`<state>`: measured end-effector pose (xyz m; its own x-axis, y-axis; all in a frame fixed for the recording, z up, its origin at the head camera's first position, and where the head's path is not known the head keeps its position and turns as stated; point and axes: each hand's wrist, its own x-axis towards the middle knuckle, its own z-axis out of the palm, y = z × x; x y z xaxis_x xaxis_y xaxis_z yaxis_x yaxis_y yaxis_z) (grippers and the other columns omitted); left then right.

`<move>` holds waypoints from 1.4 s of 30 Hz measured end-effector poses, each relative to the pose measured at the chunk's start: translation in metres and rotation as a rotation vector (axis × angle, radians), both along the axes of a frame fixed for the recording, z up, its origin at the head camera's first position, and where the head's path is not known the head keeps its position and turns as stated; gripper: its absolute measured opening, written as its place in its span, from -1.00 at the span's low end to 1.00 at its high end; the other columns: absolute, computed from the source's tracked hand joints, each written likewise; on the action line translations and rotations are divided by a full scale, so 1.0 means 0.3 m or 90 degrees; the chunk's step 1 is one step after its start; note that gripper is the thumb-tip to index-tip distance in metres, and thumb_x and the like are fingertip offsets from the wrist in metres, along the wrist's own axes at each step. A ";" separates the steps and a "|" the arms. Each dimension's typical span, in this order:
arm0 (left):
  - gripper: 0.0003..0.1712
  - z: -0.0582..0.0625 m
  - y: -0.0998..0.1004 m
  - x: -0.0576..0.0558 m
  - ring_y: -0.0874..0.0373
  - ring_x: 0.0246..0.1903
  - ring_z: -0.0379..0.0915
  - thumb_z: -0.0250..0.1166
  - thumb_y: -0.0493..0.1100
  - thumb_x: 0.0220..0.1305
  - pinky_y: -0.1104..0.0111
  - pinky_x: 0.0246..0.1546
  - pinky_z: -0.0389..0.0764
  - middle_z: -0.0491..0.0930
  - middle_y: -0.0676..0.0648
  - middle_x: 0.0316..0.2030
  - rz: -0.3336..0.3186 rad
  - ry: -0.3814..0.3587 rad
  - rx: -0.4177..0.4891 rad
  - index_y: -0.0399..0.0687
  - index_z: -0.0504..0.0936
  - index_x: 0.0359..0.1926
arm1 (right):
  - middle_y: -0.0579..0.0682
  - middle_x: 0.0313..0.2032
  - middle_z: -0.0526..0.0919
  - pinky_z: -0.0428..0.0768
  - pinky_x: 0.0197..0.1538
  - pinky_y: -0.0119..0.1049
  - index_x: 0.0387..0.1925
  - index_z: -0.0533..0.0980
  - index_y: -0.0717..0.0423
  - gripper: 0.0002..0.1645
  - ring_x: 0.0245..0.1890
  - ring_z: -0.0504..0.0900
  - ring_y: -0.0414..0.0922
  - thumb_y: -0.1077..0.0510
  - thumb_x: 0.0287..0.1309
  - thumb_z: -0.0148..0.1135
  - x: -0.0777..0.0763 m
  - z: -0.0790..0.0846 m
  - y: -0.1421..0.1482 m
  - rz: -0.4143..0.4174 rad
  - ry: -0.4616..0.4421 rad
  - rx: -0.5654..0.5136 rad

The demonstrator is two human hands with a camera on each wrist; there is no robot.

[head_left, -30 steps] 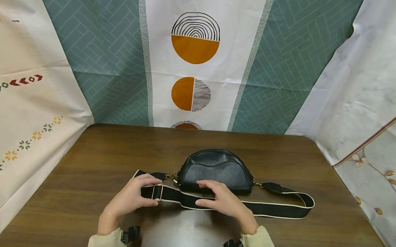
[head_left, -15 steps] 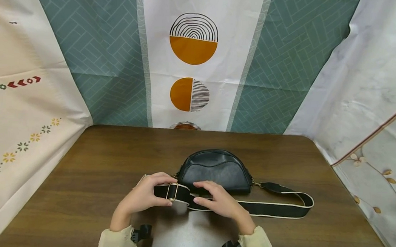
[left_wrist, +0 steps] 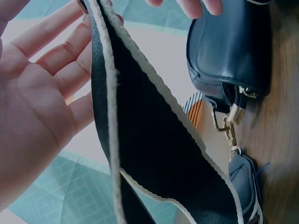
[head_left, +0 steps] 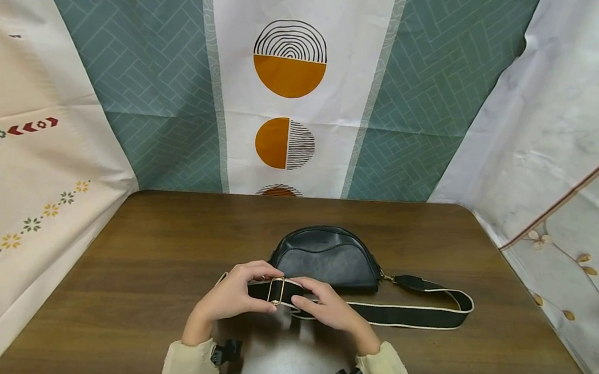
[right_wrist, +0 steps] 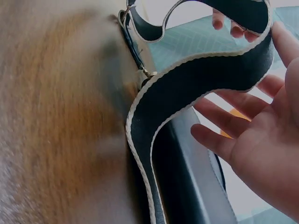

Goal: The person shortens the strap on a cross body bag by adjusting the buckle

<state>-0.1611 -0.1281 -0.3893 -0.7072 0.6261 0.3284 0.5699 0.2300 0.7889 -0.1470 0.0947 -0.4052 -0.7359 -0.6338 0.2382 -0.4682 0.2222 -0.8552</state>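
"What colour is the bag?"

"Black. Its strap is black too, edged in cream, with a gold-toned buckle."

"And the desk?"

"Brown, wood-grained. Sleeves: pale cream."

"Back cloth?"

"Teal panels bearing a paler brick-like line pattern; between them, a white band printed with circles, part orange, part fine dark lines."

"The sides?"

"Left cloth: cream, with yellow and green flowers and red and green chevrons. Right cloth: whitish-grey, marbled, with white blossoms and brown leaves."

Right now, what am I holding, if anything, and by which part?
Your left hand holds the black strap of the half-moon handbag at the gold slider buckle; your right hand appears to pinch that strap just beside the buckle.
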 end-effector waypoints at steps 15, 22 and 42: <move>-0.48 -0.001 0.058 -0.003 0.19 -0.21 0.49 0.44 -0.21 -0.13 0.24 -0.15 0.46 0.57 -0.05 -0.19 0.005 -0.039 0.015 -0.24 0.53 -0.07 | 0.02 -0.72 0.45 0.36 -0.69 -0.47 -0.49 0.38 0.52 -0.68 -0.71 0.41 -0.24 0.28 0.25 -0.05 -0.030 -0.060 0.042 0.000 -0.176 -0.206; -0.50 0.044 0.095 0.023 0.10 -0.30 0.51 0.42 -0.40 -0.20 0.30 -0.29 0.51 0.57 -0.18 -0.26 0.009 -0.034 0.061 -0.39 0.51 -0.12 | -0.17 -0.69 0.52 0.27 -0.74 -0.56 -0.33 0.39 0.67 -0.67 -0.72 0.46 -0.32 0.32 0.21 0.00 -0.030 -0.062 0.058 -0.048 -0.215 -0.253; -0.51 0.079 0.122 0.039 0.07 -0.34 0.51 0.45 -0.41 -0.26 0.33 -0.35 0.53 0.56 -0.22 -0.29 0.013 -0.003 0.093 -0.39 0.54 -0.18 | -0.18 -0.77 0.47 0.27 -0.74 -0.59 -0.44 0.49 0.37 -0.79 -0.76 0.39 -0.34 0.28 0.20 0.03 -0.027 -0.048 0.065 -0.057 -0.293 -0.297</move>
<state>-0.1494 -0.0914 -0.3657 -0.7205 0.5576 0.4122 0.5632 0.1238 0.8170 -0.1552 0.1143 -0.4196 -0.8730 -0.4721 0.1221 -0.0294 -0.1990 -0.9796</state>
